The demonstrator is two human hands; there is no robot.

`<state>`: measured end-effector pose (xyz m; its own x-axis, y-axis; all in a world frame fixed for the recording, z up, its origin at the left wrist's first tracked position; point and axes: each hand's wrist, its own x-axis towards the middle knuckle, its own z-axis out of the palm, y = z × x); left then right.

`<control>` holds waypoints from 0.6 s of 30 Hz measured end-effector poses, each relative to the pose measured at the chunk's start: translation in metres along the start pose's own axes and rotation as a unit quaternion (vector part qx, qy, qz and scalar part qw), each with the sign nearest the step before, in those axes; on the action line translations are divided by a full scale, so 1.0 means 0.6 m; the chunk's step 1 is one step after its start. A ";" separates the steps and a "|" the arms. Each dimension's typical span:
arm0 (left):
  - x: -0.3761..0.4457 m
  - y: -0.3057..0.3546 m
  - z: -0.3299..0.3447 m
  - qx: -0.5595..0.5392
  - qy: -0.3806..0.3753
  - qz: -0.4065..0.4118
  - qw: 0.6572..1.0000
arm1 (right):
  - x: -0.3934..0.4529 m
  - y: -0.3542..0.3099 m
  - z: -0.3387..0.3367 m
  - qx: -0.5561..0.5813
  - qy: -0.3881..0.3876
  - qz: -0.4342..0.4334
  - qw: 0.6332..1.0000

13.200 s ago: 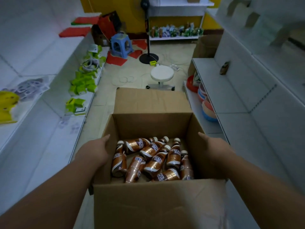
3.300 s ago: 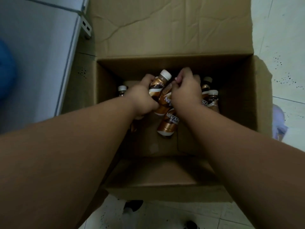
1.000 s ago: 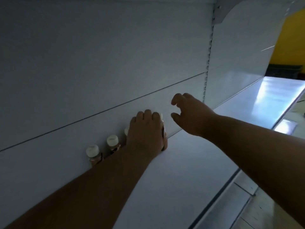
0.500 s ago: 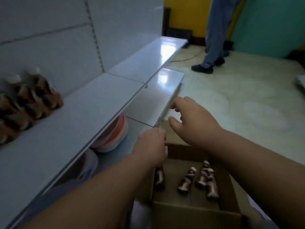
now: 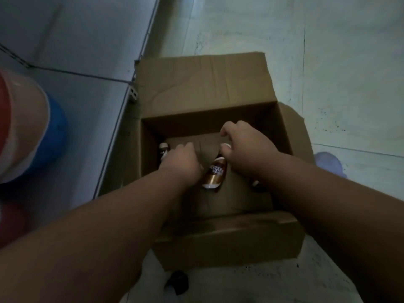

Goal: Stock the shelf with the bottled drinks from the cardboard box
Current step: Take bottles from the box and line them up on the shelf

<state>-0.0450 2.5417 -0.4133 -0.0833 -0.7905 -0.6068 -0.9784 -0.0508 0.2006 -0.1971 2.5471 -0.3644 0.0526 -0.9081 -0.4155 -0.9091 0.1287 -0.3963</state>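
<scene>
An open cardboard box [image 5: 203, 84] stands on the floor beside the white shelf [image 5: 72, 40]. Both my hands are down inside it. A brown bottled drink [image 5: 215, 174] with a white label lies between them on the box bottom. My right hand [image 5: 244, 147] curls around that bottle's neck, thumb on its top. My left hand [image 5: 182, 162] is curled with its knuckles up, and its fingers are hidden. A second bottle [image 5: 164, 149] shows its white cap just left of that hand. Part of a third bottle [image 5: 255, 183] peeks from under my right forearm.
A stack of red, white and blue bowls [image 5: 28, 132] sits on the low shelf at the left. The box's flaps are folded outward. Pale tiled floor [image 5: 338, 62] lies to the right and beyond. My shoe [image 5: 177, 281] is just in front of the box.
My view has swung from the shelf down to the box. Both hands have dropped from above the box into it, and the right one has closed around a bottle's neck.
</scene>
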 end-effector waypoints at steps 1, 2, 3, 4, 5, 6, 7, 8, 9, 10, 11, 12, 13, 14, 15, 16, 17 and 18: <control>0.026 -0.003 0.016 0.016 -0.015 -0.015 1.000 | 0.019 0.015 0.020 0.002 -0.021 0.017 1.000; 0.049 -0.005 0.030 0.041 -0.024 -0.027 0.998 | 0.036 0.028 0.039 0.003 -0.037 0.032 0.999; 0.069 -0.008 0.043 0.074 -0.026 -0.038 0.996 | 0.052 0.039 0.056 0.006 -0.052 0.045 0.998; 0.086 -0.012 0.053 0.108 -0.022 -0.048 0.993 | 0.068 0.048 0.071 0.008 -0.065 0.056 0.996; 0.102 -0.016 0.061 0.134 -0.014 -0.056 0.989 | 0.084 0.055 0.083 0.011 -0.078 0.068 0.995; 0.115 -0.020 0.068 0.149 -0.005 -0.063 0.987 | 0.100 0.060 0.093 0.009 -0.093 0.079 0.992; 0.128 -0.025 0.074 0.155 0.001 -0.070 0.985 | 0.117 0.064 0.101 -0.001 -0.110 0.089 0.990; 0.140 -0.029 0.080 0.151 0.002 -0.077 0.985 | 0.135 0.066 0.110 -0.018 -0.133 0.096 0.986; 0.151 -0.033 0.085 0.142 -0.003 -0.088 0.986 | 0.153 0.066 0.119 -0.033 -0.155 0.103 0.982; 0.161 -0.036 0.089 0.130 -0.011 -0.104 0.986 | 0.170 0.066 0.127 -0.039 -0.170 0.115 0.978; 0.170 -0.040 0.091 0.115 -0.018 -0.122 0.986 | 0.184 0.066 0.135 -0.039 -0.180 0.132 0.974; 0.179 -0.045 0.092 0.102 -0.021 -0.139 0.985 | 0.195 0.067 0.144 -0.041 -0.188 0.148 0.970; 0.187 -0.049 0.093 0.091 -0.019 -0.150 0.984 | 0.203 0.068 0.153 -0.050 -0.195 0.158 0.967; 0.194 -0.053 0.094 0.083 -0.014 -0.158 0.984 | 0.208 0.068 0.162 -0.062 -0.200 0.162 0.964; 0.199 -0.056 0.094 0.080 -0.008 -0.164 0.983 | 0.213 0.068 0.168 -0.075 -0.203 0.163 0.963; 0.202 -0.057 0.094 0.086 -0.005 -0.166 0.982 | 0.216 0.066 0.174 -0.086 -0.204 0.159 0.962; 0.206 -0.057 0.094 0.094 -0.004 -0.162 0.982 | 0.218 0.064 0.177 -0.092 -0.208 0.154 0.962; 0.210 -0.058 0.093 0.096 0.001 -0.155 0.983 | 0.219 0.061 0.180 -0.093 -0.214 0.148 0.961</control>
<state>-0.0322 2.4782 -0.5395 0.2238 -0.7570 -0.6139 -0.9746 -0.1733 -0.1416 -0.1790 2.4753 -0.5221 -0.0900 -0.5903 -0.8022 -0.9666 0.2459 -0.0725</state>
